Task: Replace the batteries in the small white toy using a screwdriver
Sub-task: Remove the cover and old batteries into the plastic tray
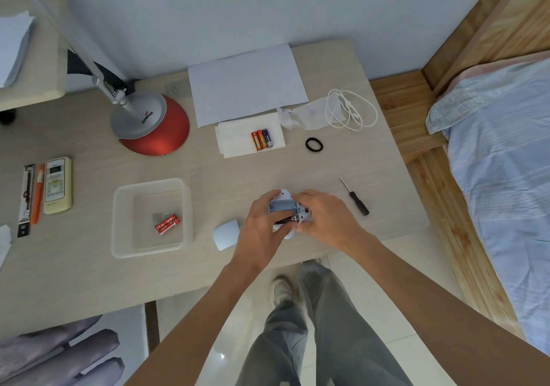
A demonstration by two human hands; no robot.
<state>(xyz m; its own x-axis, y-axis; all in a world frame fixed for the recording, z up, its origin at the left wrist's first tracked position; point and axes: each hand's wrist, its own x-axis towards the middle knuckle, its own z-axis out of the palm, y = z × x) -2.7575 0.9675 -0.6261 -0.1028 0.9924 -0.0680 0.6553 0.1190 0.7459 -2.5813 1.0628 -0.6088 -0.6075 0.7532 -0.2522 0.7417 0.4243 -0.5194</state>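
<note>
The small white toy [284, 199] lies near the table's front edge with its battery bay open and facing up. My left hand [260, 228] grips its left side. My right hand [323, 217] holds its right end, fingertips on a dark battery [286, 221] lying in the bay's near slot. The far slot looks empty. The pale battery cover [226, 234] rests on the table just left of my left hand. A black-handled screwdriver [355, 197] lies to the right of my right hand. Three batteries [262, 139] sit on a white tissue further back.
A clear plastic tray [150, 187] at the left holds red batteries [167, 224]. A red-based desk lamp [150, 123], a remote control [58, 184], white paper [247, 83], a white cable [351, 110] and a black hair tie [314, 144] are on the table. A bed stands to the right.
</note>
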